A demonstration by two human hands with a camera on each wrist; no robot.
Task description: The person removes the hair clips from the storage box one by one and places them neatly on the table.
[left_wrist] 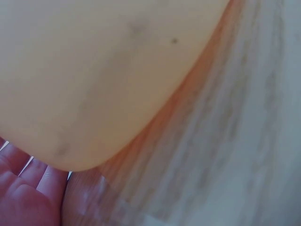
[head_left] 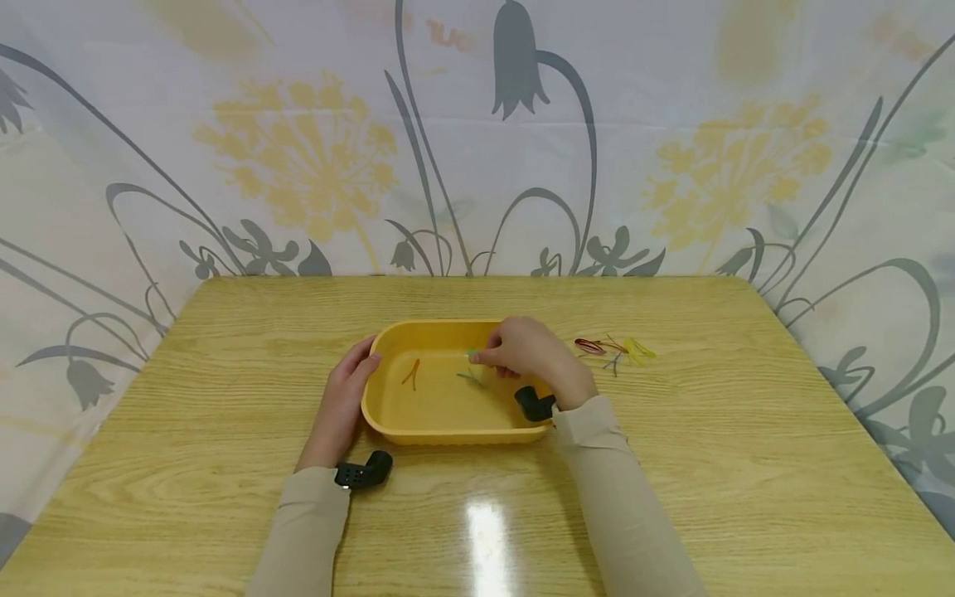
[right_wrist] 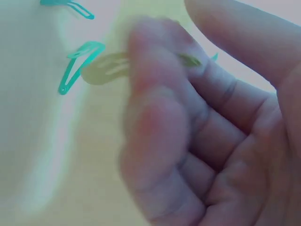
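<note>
Over the yellow tray (head_left: 388, 414), fingers (head_left: 488, 355) pinch a clip (head_left: 473, 354) (green).

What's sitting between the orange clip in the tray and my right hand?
In the head view, only bare tray floor separates the orange clip from the right hand, which holds a green clip over the tray.
</note>
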